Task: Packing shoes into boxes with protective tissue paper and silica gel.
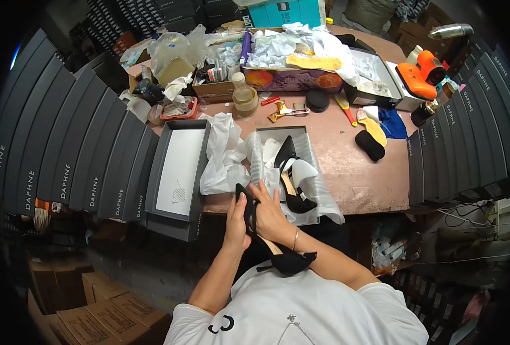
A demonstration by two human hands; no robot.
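- Black high-heeled shoe (278,253) sits low in the centre of the frame, just below the table edge, held between both hands; its thin heel points down-left and its toe end runs up toward the fingers.
- Left hand (236,221) is wrapped around the front part of the shoe from the left side, fingers closed on it.
- Right hand (271,214) grips the same shoe from the right, fingers curled over its upper; a thin bangle shows at the wrist.
- Second black shoe (292,184) lies in the open shoebox (278,133) in the middle of the frame, just above the hands, with a pale insert (304,171) stuck in it and clear plastic wrap around the box sides.
- White tissue paper (223,155) is bunched just left of that box, touching it.
- Grey box lid (177,169) lies to the left of the paper, inside facing up, hanging partly over the table edge.
- Pink table (358,178) fills the centre; its upper part is crowded with a cardboard box, crumpled paper, a small jar and hand tools.
- Orange tool (419,75) rests in the upper right of the frame.
- Rows of dark shoeboxes (65,155) stand on edge at the left, and more at the right.
- Brown cartons (100,310) are stacked in the lower left corner.
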